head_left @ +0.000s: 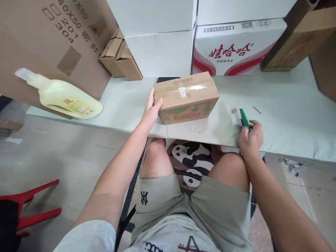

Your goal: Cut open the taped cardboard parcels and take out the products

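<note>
A brown cardboard box point(187, 98) with green printing stands on the pale green table, clear tape running along its top. My left hand point(152, 111) grips the box at its left end, thumb on the near side and fingers behind the edge. At the right, my right hand point(251, 137) is closed around a green utility knife point(244, 118), its thin blade pointing away from me. The knife is apart from the box. Small brown scraps point(233, 111) lie just beyond the blade.
A yellow lotion bottle point(70, 98) lies tilted at the left. White cartons point(238, 49) stand along the back, with two small brown boxes point(128, 63) beside them. An open cardboard box point(296, 42) is at the back right. A red stool point(34, 199) stands lower left.
</note>
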Available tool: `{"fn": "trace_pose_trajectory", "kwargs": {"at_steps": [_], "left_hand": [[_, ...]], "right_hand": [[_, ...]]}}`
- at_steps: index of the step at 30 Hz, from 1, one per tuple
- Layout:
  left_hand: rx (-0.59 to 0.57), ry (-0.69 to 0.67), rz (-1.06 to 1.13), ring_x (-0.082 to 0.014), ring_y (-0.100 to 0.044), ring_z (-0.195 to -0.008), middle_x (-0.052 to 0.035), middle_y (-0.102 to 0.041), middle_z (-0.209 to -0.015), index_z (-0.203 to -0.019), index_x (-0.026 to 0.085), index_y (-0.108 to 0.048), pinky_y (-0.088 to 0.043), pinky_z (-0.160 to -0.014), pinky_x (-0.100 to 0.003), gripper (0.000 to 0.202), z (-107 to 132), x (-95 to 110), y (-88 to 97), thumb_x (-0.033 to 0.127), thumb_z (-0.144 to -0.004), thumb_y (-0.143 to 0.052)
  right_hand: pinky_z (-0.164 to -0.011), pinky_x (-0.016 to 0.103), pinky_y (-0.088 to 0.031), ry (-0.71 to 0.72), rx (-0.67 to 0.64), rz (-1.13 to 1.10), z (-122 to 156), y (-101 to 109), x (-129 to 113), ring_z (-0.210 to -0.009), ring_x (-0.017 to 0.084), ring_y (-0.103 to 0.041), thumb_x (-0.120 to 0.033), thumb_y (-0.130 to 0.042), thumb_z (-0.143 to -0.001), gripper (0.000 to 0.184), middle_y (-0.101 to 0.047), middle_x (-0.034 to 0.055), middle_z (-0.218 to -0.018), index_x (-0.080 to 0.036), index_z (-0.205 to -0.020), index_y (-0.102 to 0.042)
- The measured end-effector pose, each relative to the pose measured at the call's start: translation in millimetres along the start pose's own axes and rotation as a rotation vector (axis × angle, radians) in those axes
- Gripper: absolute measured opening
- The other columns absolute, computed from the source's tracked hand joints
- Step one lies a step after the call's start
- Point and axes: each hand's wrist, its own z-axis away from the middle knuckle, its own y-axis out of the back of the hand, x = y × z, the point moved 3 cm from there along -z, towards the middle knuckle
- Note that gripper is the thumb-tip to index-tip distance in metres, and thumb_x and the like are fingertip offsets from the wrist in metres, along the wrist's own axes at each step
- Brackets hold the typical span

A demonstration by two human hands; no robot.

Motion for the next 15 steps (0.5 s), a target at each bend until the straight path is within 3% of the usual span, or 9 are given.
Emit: {"fn": "trace_pose_trajectory", "kwargs": {"at_steps": [2,6,8,12,15], "left_hand": [[-0.028,0.003,0.150,-0.0212,-0.033,-0.165,-0.0011,-0.023,-0.181,-0.170,0.032,-0.010,-0.041,-0.129,-0.039,0.074,-6.0,-4.0,-1.5,0.049,-0.104,-0.039],[-0.052,-0.044,0.514,-0.0290,-0.037,-0.163,0.0010,-0.037,-0.176,-0.164,0.034,-0.035,-0.035,-0.134,-0.049,0.080,-24.9,-15.0,-9.5,0.043,-0.090,-0.062],[-0.034,-0.074,0.609,-0.0309,-0.042,-0.161,0.0001,-0.044,-0.172,-0.159,0.033,-0.044,-0.033,-0.134,-0.050,0.078,-35.9,-19.1,-17.3,0.042,-0.086,-0.066],[0.052,-0.141,0.648,-0.0332,-0.049,-0.156,-0.0030,-0.055,-0.165,-0.151,0.031,-0.055,-0.036,-0.133,-0.052,0.071,-58.0,-18.5,-37.2,0.047,-0.083,-0.071],[0.149,-0.267,0.586,-0.0340,-0.047,-0.156,-0.0050,-0.059,-0.160,-0.140,0.029,-0.065,-0.033,-0.134,-0.050,0.062,-70.2,-10.4,-49.8,0.056,-0.085,-0.072]], "right_hand": [[-0.094,0.045,-0.045,-0.026,0.016,-0.114,1.1,5.4,-1.1,-0.097,0.027,-0.061,-0.034,-0.049,-0.080,0.049,-0.069,0.0145,-0.111,-0.018,-0.127,-0.054],[-0.082,0.036,-0.051,-0.025,0.074,-0.351,-1.5,14.2,-8.8,-0.086,0.021,-0.066,-0.038,-0.041,-0.077,0.047,-0.063,0.0063,-0.091,-0.021,-0.120,-0.052],[-0.077,0.033,-0.052,-0.024,0.106,-0.489,-5.6,20.9,-20.0,-0.080,0.018,-0.067,-0.040,-0.046,-0.071,0.048,-0.061,0.0022,-0.085,-0.024,-0.116,-0.052],[-0.062,0.026,-0.051,0.046,0.189,-0.919,-19.7,43.6,-66.2,-0.060,0.012,-0.060,-0.032,-0.061,-0.055,0.044,-0.059,-0.0052,-0.068,-0.027,-0.098,-0.055],[-0.051,0.021,-0.049,0.170,0.227,-1.105,-33.5,56.5,-115.4,-0.061,0.011,-0.062,-0.030,-0.065,-0.053,0.035,-0.066,-0.0047,-0.074,-0.026,-0.086,-0.058]]}}
